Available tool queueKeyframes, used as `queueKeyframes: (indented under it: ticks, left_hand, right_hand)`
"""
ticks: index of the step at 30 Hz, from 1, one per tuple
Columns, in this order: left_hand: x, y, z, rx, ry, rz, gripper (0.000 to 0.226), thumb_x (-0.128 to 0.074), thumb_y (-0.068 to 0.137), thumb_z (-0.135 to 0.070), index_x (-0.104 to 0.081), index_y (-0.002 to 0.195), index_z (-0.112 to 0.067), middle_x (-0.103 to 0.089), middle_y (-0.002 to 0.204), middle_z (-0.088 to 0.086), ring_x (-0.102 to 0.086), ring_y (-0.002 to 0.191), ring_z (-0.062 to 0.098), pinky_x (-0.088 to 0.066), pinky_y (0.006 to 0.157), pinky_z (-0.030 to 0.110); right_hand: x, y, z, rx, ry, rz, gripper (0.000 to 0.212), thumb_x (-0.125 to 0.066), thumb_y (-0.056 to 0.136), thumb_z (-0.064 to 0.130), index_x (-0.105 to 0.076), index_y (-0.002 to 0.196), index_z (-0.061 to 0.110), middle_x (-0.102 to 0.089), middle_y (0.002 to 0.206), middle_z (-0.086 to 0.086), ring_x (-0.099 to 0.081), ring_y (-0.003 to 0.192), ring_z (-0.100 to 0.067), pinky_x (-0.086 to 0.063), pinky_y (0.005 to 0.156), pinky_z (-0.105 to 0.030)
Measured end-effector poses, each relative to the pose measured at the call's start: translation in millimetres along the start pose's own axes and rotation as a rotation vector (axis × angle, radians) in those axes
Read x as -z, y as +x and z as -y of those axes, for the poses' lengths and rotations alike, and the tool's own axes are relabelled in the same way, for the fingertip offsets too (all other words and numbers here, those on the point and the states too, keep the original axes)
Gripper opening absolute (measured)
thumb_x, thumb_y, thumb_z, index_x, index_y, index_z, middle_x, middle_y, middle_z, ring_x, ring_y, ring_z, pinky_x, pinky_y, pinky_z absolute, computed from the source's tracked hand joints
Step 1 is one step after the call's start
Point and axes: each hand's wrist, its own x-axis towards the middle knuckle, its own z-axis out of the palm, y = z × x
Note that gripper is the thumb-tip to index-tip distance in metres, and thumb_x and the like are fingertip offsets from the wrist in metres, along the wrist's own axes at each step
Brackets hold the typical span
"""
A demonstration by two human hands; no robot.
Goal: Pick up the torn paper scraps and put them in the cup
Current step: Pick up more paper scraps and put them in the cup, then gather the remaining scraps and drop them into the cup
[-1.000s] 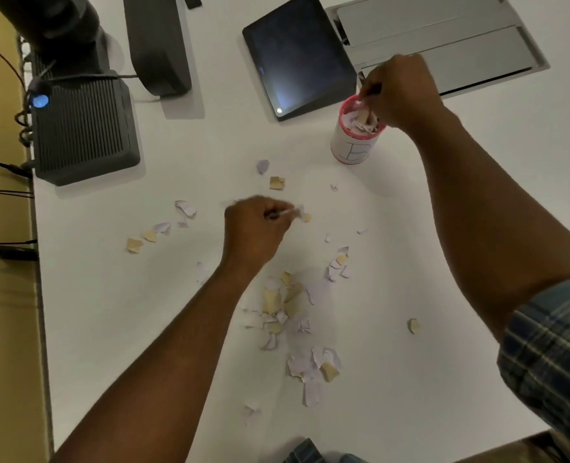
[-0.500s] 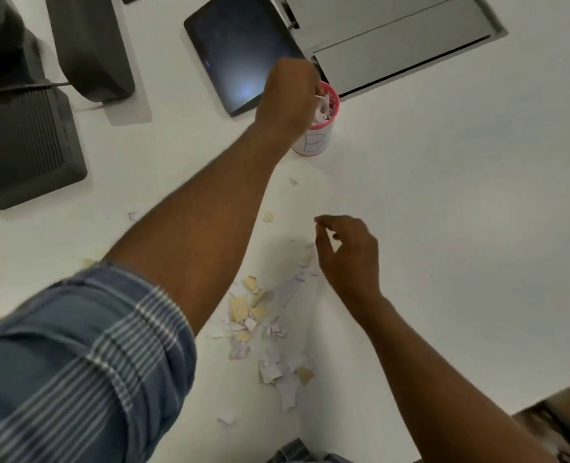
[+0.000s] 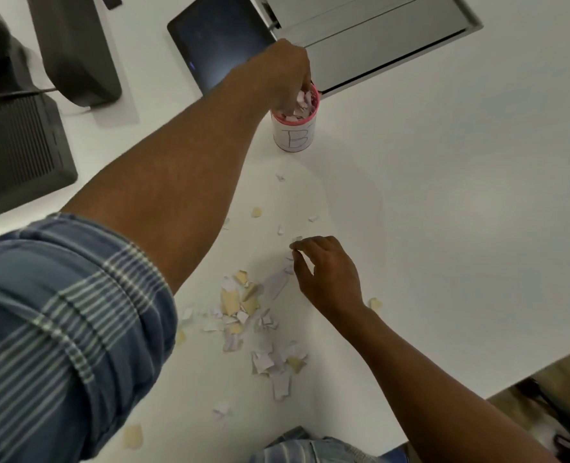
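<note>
The white cup with a pink rim and a hand-drawn letter stands at the far middle of the white table, full of scraps. My left hand hangs over its mouth with the fingertips dipped among the scraps inside; the back of the hand hides the grip. Torn paper scraps, white, lilac and tan, lie heaped nearer to me. My right hand rests at the heap's right edge, thumb and forefinger pinched on a small pale scrap. More loose scraps dot the table between heap and cup.
A dark tablet lies just behind the cup, beside a grey tray-like unit. A black ribbed box and a dark stand sit at the far left. The table's near right edge drops to the floor.
My left hand carried a scrap from the table up to the cup and stays at its mouth. My right hand left the cup, came down to the heap and closed its fingertips on a scrap.
</note>
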Motion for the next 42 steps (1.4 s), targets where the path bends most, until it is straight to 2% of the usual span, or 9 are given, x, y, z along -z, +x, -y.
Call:
queueKeyframes:
  ticks: [5, 8, 10, 22, 25, 30, 35, 38, 42]
  left_hand:
    - [5.3, -54.3, 3.8, 0.026, -0.052, -0.188, 0.04, -0.073, 0.08, -0.019, -0.062, 0.117, -0.012, -0.066, 0.111, 0.013, -0.062, 0.098, 0.031, -0.05, 0.083, 0.039]
    - [-18.9, -113.9, 5.3, 0.098, -0.24, -0.366, 0.045, -0.068, 0.084, -0.021, -0.054, 0.127, -0.014, -0.058, 0.13, 0.01, -0.054, 0.117, 0.03, -0.042, 0.097, 0.037]
    - [-43.9, -161.5, 6.7, 0.101, -0.304, -0.4, 0.046, -0.061, 0.089, -0.022, -0.05, 0.133, -0.013, -0.048, 0.142, 0.008, -0.044, 0.13, 0.028, -0.033, 0.108, 0.036]
    - [-180.3, -391.4, -9.9, 0.434, -0.453, -0.236, 0.044, -0.063, 0.087, -0.02, -0.055, 0.129, -0.008, -0.051, 0.138, 0.013, -0.045, 0.129, 0.031, -0.037, 0.105, 0.038]
    - [-202.1, -431.5, -8.6, 0.537, -0.463, -0.227, 0.047, -0.064, 0.086, -0.018, -0.053, 0.13, -0.007, -0.048, 0.139, 0.015, -0.042, 0.13, 0.033, -0.037, 0.107, 0.041]
    - [-228.2, -478.9, 9.2, 0.804, -0.441, -0.213, 0.047, -0.061, 0.083, -0.01, -0.052, 0.129, -0.004, -0.043, 0.139, 0.02, -0.039, 0.127, 0.038, -0.043, 0.099, 0.049]
    - [-241.2, -489.4, 15.2, 1.109, -0.541, -0.062, 0.061, -0.064, 0.083, -0.036, -0.043, 0.133, -0.009, -0.039, 0.133, 0.019, -0.039, 0.122, 0.039, -0.047, 0.09, 0.048]
    - [-243.9, -480.4, 3.8, 1.133, -0.558, -0.082, 0.065, -0.066, 0.08, -0.047, -0.045, 0.129, -0.01, -0.041, 0.127, 0.018, -0.043, 0.117, 0.039, -0.048, 0.085, 0.046]
    - [-242.9, -455.3, -22.1, 1.017, -0.599, -0.102, 0.064, -0.068, 0.079, -0.046, -0.048, 0.126, -0.008, -0.042, 0.123, 0.017, -0.044, 0.114, 0.037, -0.046, 0.088, 0.041]
  right_hand:
    - [4.9, -18.0, 5.6, -0.006, 0.03, 0.069, 0.017, -0.063, 0.089, 0.018, -0.069, 0.105, 0.019, -0.069, 0.105, 0.004, -0.058, 0.101, -0.016, -0.048, 0.069, -0.023]
    - [11.5, -33.4, -0.3, -0.011, -0.005, 0.115, 0.022, -0.061, 0.089, 0.018, -0.068, 0.11, 0.018, -0.068, 0.11, 0.003, -0.056, 0.106, -0.017, -0.048, 0.076, -0.024]
    - [14.7, -44.8, -4.2, -0.032, -0.034, 0.125, 0.023, -0.06, 0.09, 0.019, -0.067, 0.113, 0.017, -0.068, 0.112, 0.001, -0.056, 0.109, -0.018, -0.048, 0.081, -0.027]
    - [9.3, -124.8, 9.6, 0.188, -0.21, 0.346, 0.051, -0.063, 0.088, 0.042, -0.054, 0.131, 0.016, -0.053, 0.136, -0.006, -0.049, 0.123, -0.024, -0.045, 0.097, -0.034]
    - [16.3, -132.3, -2.3, 0.082, -0.188, 0.256, 0.058, -0.066, 0.086, 0.042, -0.051, 0.134, 0.013, -0.05, 0.138, -0.01, -0.045, 0.126, -0.027, -0.042, 0.101, -0.038]
    - [37.3, -126.4, -39.0, -0.305, -0.114, 0.044, 0.067, -0.065, 0.087, 0.037, -0.037, 0.141, 0.009, -0.04, 0.142, -0.017, -0.036, 0.129, -0.033, -0.04, 0.102, -0.046]
    - [40.7, -116.1, -59.9, -0.434, -0.169, 0.136, 0.071, -0.065, 0.085, 0.042, -0.036, 0.14, 0.008, -0.037, 0.141, -0.014, -0.034, 0.128, -0.032, -0.042, 0.096, -0.048]
    - [30.0, -114.7, -50.2, -0.389, -0.206, 0.206, 0.072, -0.063, 0.085, 0.046, -0.036, 0.14, 0.008, -0.037, 0.142, -0.014, -0.033, 0.129, -0.032, -0.042, 0.097, -0.048]
    - [7.3, -119.7, -18.8, -0.267, -0.196, 0.325, 0.074, -0.062, 0.086, 0.047, -0.034, 0.142, 0.008, -0.036, 0.143, -0.012, -0.033, 0.131, -0.029, -0.04, 0.101, -0.043]
